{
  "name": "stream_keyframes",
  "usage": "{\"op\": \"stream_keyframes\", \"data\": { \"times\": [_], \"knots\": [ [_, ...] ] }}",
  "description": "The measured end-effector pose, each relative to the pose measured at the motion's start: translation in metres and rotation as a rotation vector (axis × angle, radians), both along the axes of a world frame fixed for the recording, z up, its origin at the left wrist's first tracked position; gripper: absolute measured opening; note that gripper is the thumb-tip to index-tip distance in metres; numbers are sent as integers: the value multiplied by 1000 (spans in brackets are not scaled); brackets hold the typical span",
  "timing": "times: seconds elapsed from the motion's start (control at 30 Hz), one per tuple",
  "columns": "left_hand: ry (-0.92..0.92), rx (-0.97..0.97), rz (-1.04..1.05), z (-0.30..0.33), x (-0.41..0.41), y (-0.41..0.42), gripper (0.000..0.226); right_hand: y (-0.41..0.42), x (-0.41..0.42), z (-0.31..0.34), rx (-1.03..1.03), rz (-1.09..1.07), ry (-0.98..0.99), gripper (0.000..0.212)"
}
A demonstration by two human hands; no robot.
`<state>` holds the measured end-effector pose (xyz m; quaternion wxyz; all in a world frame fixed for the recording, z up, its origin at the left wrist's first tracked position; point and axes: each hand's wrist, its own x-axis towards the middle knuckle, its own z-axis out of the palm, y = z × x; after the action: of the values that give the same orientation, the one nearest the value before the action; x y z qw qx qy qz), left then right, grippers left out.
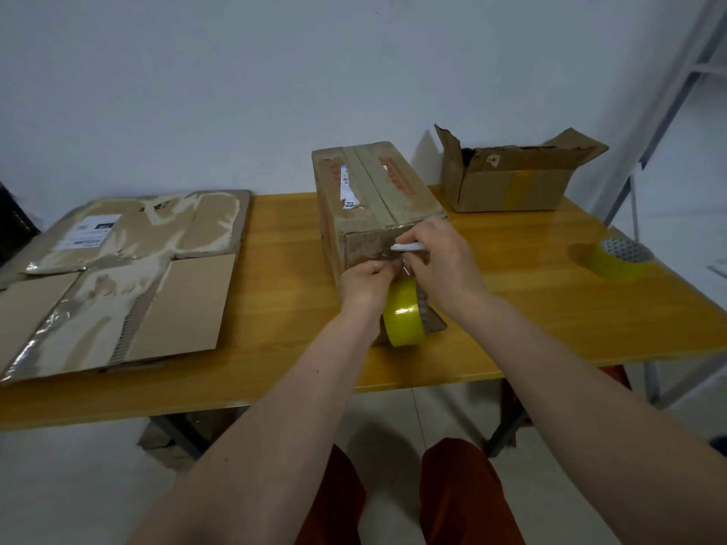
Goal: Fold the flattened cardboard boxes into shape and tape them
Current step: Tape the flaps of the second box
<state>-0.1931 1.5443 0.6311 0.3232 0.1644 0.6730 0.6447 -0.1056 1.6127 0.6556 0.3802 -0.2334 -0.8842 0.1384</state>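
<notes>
Closed box (373,198) at table (275,308) centre, near end facing person. Left hand (364,279) curled, pinching tape strip against box's near face, above yellow roll (403,318) hanging by box. Right hand (436,257) grips white cutter (407,247), tip at tape. Flat boxes (118,277) left. Open box (511,179) far right. Second roll (621,259) at right edge.
</notes>
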Motion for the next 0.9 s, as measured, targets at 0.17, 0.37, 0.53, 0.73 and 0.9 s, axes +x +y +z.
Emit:
{"op": "stream_keyframes", "data": {
  "times": [0.17, 0.37, 0.53, 0.73, 0.9],
  "knots": [
    [10, -22, -9, 7, -4, -1, 8, 4, 10, 0, 151, -26, -74, 15],
    [16, -74, 22, -6, -12, -8, 29, 37, 48, -19, -62, -280, -240, 15],
    [77, -90, -54, -6, -5, -14, 24, 55, 67, -51, -521, -383, -250, 21],
    [72, -40, -53, -6, -8, -37, 26, 60, 70, -83, -667, -440, -302, 28],
    [27, 10, 10, -1, -20, -74, 32, 38, 46, -50, -203, -480, -68, 39]
  ]
}}
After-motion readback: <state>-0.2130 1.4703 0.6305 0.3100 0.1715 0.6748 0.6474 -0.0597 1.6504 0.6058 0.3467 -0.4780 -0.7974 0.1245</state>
